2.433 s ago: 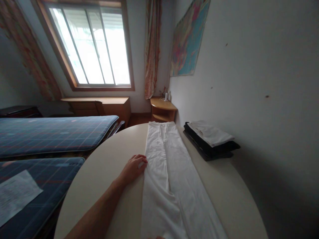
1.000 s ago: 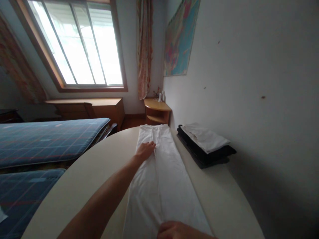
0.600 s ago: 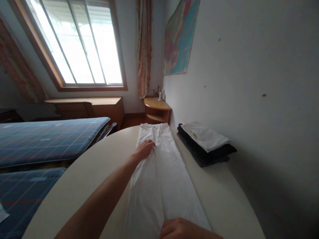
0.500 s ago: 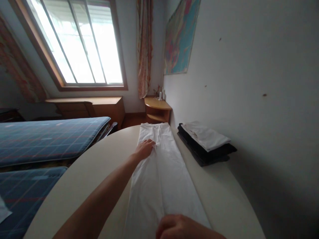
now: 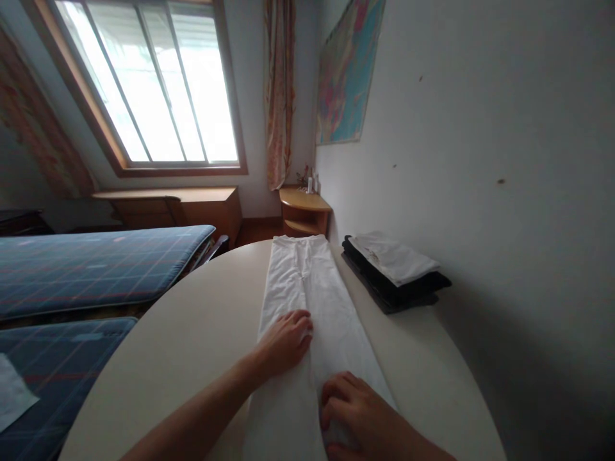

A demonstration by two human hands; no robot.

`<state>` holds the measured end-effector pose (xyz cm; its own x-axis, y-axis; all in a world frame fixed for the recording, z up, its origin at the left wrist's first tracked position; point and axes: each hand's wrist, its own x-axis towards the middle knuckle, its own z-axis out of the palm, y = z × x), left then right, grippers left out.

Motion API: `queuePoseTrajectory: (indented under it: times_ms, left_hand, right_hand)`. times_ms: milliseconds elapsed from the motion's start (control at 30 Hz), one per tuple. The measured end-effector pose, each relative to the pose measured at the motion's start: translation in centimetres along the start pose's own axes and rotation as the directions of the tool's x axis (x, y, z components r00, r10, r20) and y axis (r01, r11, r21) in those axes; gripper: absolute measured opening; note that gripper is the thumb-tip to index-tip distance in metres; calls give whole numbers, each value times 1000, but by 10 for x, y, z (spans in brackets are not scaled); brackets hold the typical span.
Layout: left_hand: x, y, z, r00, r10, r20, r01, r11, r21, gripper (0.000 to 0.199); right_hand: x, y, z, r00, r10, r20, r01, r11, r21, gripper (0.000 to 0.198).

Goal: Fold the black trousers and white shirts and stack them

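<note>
White trousers (image 5: pixel 336 320) lie lengthwise on round table (image 5: pixel 202 307), waist end at far edge, legs running twd near edge & out of view. L hand (image 5: pixel 287 342) rests on them approx. midway btwn far & near edges, fingers bent over the centre line; can't tell if they pinch any cloth. R hand (image 5: pixel 353 410) is on the trousers too, closer to near edge & a bit R of L hand, fingers curled at the centre line; grip on fabric unclear. Hands apart. Nr table's R edge, by the wall: folded dark clothes (image 5: pixel 408 291) w/ folded white garment (image 5: pixel 391 256) on top. Past L edge: plaid mattress (image 5: pixel 81 358) w/ white sheet (image 5: pixel 14 390) on it.
</note>
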<state>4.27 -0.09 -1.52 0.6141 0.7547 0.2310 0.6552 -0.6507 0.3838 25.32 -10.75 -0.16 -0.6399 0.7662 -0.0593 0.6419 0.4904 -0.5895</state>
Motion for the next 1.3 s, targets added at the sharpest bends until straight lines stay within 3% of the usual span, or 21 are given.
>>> queuePoseTrajectory:
  times_ms: [167, 433, 667, 767, 867, 967, 1300]
  left_hand:
    - [-18, 7, -11, 990, 140, 25, -136, 985, -106, 4]
    - [-23, 2, -15, 969, 248, 24, -241, 956, -166, 13]
    - [-24, 6, -17, 939, 343, 16, -340, 935, -100, 18]
    - [-22, 11, -12, 965, 264, -7, -262, 954, -149, 12]
    - [-21, 17, -5, 986, 167, -13, -166, 969, -182, 22]
    - [-22, 19, 0, 980, 196, 26, -190, 971, -143, 36]
    - [-20, 12, 4, 974, 225, 27, -219, 967, -127, 34]
  right_hand:
    - [-15, -2, -6, 990, 136, 28, -135, 990, -49, 34]
    - [-42, 9, -13, 920, 374, -119, -389, 909, -149, 13]
    - [-55, 21, -19, 780, 578, -240, -623, 757, -198, 13]
    - [-57, 21, -23, 754, 612, -238, -657, 715, -241, 17]
    - [-57, 23, -24, 757, 613, -226, -653, 701, -286, 20]
    - [-58, 25, -22, 762, 609, -221, -645, 686, -337, 24]
    - [-55, 13, -27, 734, 639, -231, -675, 648, -352, 22]
